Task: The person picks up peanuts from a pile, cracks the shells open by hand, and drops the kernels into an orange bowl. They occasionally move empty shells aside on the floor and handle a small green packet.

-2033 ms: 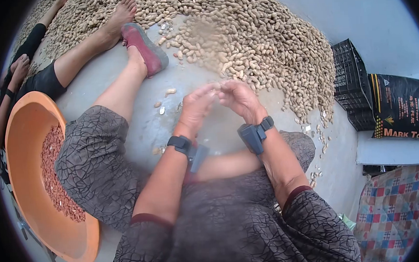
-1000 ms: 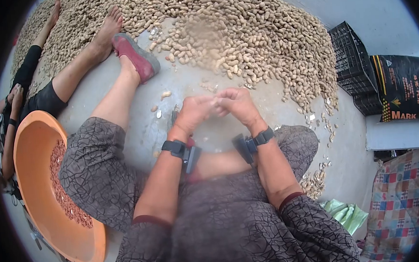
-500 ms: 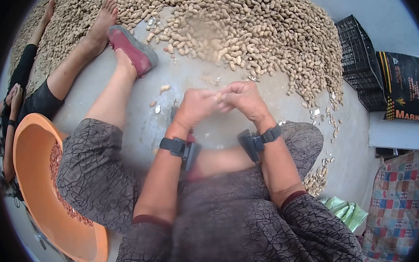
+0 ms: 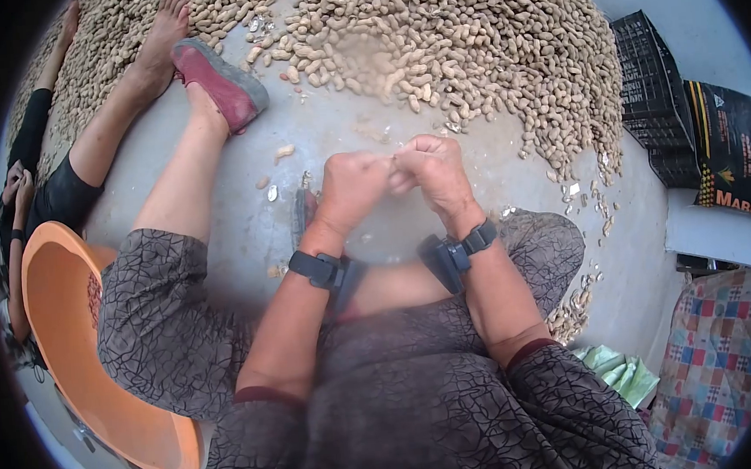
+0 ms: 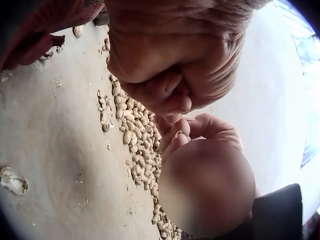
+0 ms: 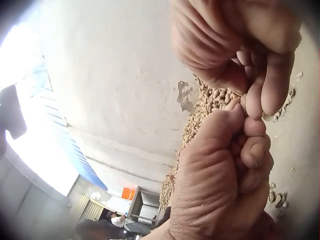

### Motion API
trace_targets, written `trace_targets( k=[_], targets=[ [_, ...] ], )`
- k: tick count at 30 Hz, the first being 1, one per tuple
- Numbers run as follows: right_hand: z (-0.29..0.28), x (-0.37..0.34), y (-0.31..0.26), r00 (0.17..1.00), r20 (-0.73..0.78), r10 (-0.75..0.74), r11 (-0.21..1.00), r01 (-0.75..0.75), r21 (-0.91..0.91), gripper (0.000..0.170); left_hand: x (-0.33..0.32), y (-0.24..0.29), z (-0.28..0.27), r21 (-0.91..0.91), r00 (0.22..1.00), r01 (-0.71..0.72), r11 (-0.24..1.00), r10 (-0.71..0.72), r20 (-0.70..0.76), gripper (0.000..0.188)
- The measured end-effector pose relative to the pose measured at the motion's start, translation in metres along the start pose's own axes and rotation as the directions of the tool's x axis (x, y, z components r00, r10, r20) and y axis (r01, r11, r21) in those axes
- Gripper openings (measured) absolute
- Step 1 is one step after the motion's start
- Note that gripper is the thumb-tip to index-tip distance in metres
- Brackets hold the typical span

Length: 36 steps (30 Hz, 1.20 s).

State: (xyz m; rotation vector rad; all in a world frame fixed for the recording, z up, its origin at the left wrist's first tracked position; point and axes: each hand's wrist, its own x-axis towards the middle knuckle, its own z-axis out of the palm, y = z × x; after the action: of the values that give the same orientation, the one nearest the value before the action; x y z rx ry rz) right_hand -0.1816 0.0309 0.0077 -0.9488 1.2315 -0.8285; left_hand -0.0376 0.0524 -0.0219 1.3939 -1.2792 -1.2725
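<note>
Head view, hands (image 4: 354, 188) (image 4: 434, 175) together, floor strip (image 4: 325, 113) before edge of peanut heap (image 4: 468, 53)

Working hands: two showed, the left hand (image 4: 351, 190) and the right hand (image 4: 437, 175).
Held peanut (image 6: 243, 100): one was visible, mostly covered.
Peanut heap (image 4: 511, 63): one lay there, pods uncountable.
Maroon shoes (image 4: 216, 85): two appeared, one mostly hidden.
Orange basin (image 4: 64, 314): one stood.
Wrist cameras (image 4: 450, 264): two were worn.
Black sack (image 4: 736, 148): one stood.
Patterned cloth (image 4: 723, 359): one showed.
Green bag (image 4: 620, 374): one lay.

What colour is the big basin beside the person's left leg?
The basin is orange, inside and out; it shows best in the head view.
</note>
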Motion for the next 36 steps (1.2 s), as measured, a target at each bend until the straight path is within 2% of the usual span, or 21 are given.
trace_targets(
  k=[1,3,4,6,10,12,13,15,17,19,20,22,23,25,27,29,31,32,34,35,36],
  targets=[
    [0.001,0.000,0.000,1.000,-0.001,0.002,1.000,-0.002,0.030,0.011,-0.001,0.004,0.000,0.001,1.000,0.000,1.000,0.000,0.000,0.019],
    [0.004,-0.001,-0.001,1.000,-0.007,-0.001,0.999,0.001,0.046,0.012,-0.003,0.009,-0.001,-0.170,0.997,0.075,0.983,-0.079,-0.018,0.019],
    [0.005,-0.001,-0.002,1.000,-0.014,-0.003,0.998,0.003,0.061,0.012,-0.003,0.006,-0.001,-0.169,0.997,0.074,0.983,-0.078,-0.018,0.019],
    [0.006,-0.003,-0.003,1.000,-0.008,-0.001,0.997,0.002,0.079,0.013,-0.002,-0.001,-0.001,-0.368,0.991,0.123,0.922,-0.133,0.000,0.020],
    [0.010,-0.005,-0.004,0.999,-0.013,-0.030,0.994,0.031,0.107,0.014,0.000,-0.004,-0.002,-0.499,0.979,0.189,0.846,-0.203,0.028,0.020],
    [0.013,-0.006,-0.004,0.997,-0.008,-0.072,0.992,0.072,0.106,0.014,0.001,-0.002,-0.005,-0.647,0.968,0.231,0.727,-0.240,0.076,0.018],
    [0.015,-0.006,-0.005,0.994,-0.005,-0.109,0.988,0.109,0.105,0.014,0.001,-0.001,-0.006,-0.648,0.968,0.228,0.727,-0.238,0.074,0.018],
    [0.018,-0.006,-0.004,0.992,-0.008,-0.127,0.991,0.127,0.047,0.015,0.002,-0.002,-0.009,-0.751,0.947,0.303,0.587,-0.276,0.166,0.016],
    [0.022,-0.006,0.001,0.990,-0.009,-0.142,0.990,0.142,-0.011,0.015,0.004,-0.008,-0.012,-0.768,0.937,0.333,0.548,-0.285,0.203,0.015],
    [0.025,-0.004,0.007,0.918,0.019,-0.397,0.856,0.377,-0.353,0.015,0.006,-0.011,-0.012,-0.781,0.926,0.363,0.508,-0.291,0.241,0.015],
    [0.025,-0.005,0.008,0.918,0.021,-0.396,0.856,0.378,-0.354,0.015,0.006,-0.012,-0.011,-0.795,0.918,0.370,0.481,-0.319,0.235,0.015],
    [0.030,-0.011,0.001,0.811,0.127,-0.571,0.601,0.519,-0.608,0.011,0.007,-0.019,-0.010,-0.808,0.909,0.377,0.453,-0.347,0.229,0.016],
    [0.030,-0.011,0.001,0.811,0.128,-0.571,0.601,0.519,-0.609,0.011,0.008,-0.029,-0.009,-0.833,0.910,0.363,0.417,-0.351,0.220,0.015],
    [0.032,-0.009,0.000,0.654,0.281,-0.702,0.342,0.656,-0.673,0.006,0.010,-0.031,-0.009,-0.857,0.910,0.348,0.380,-0.356,0.212,0.015],
    [0.034,-0.011,-0.003,0.667,0.264,-0.697,0.370,0.650,-0.664,0.005,0.012,-0.032,-0.008,-0.869,0.868,0.383,0.314,-0.445,0.222,0.013],
    [0.034,-0.011,-0.007,0.672,0.239,-0.701,0.386,0.639,-0.665,0.004,0.011,-0.032,-0.011,-0.865,0.889,0.382,0.326,-0.386,0.247,0.013],
    [0.031,-0.013,-0.009,0.783,0.142,-0.606,0.561,0.547,-0.621,0.005,0.010,-0.028,-0.010,-0.859,0.905,0.387,0.335,-0.317,0.284,0.013],
    [0.028,-0.012,-0.010,0.780,0.134,-0.612,0.554,0.543,-0.631,0.005,0.010,-0.026,-0.010,-0.840,0.904,0.382,0.385,-0.345,0.253,0.016],
    [0.022,-0.008,-0.012,0.890,0.264,-0.371,0.718,0.455,-0.527,0.010,0.010,-0.022,-0.008,-0.816,0.904,0.380,0.435,-0.360,0.229,0.019],
    [0.015,-0.005,-0.017,0.890,0.256,-0.377,0.713,0.456,-0.533,0.010,0.010,-0.021,-0.007,-0.789,0.893,0.401,0.466,-0.392,0.223,0.023],
    [0.007,-0.001,-0.025,0.917,0.331,-0.221,0.641,0.393,-0.659,0.014,0.009,-0.021,-0.006,-0.760,0.880,0.421,0.495,-0.425,0.211,0.028]
  ],
)
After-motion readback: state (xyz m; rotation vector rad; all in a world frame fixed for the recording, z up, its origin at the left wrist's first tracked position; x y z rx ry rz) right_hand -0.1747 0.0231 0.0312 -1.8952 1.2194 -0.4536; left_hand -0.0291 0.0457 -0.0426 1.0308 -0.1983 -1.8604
